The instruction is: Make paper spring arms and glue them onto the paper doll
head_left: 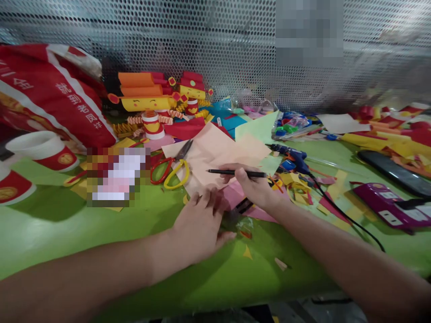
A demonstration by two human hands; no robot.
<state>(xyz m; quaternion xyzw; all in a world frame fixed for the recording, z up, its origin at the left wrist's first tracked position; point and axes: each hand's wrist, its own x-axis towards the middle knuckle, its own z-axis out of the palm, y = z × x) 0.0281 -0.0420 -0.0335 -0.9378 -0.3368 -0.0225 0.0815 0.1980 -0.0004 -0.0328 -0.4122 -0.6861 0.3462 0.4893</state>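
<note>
My right hand (252, 186) grips a black pen (218, 172), held almost level with its tip pointing left above peach paper sheets (208, 152). Fingers forward, my left hand (200, 224) lies spread at the near edge of those sheets, its thumb apart; it holds nothing that I can see. Pink paper (269, 214) shows under and beside my right wrist. Left of the pen, scissors (177, 166) with one red and one yellow handle rest open on the paper.
Paper figures (144, 104) stand at the back, near a perforated metal wall (188, 40). On the right lie a glue gun (289, 154) with its cord, paper scraps (296, 186) and a purple power strip (380, 204). Paper cups (50, 154) and a red bag (63, 94) are on the left.
</note>
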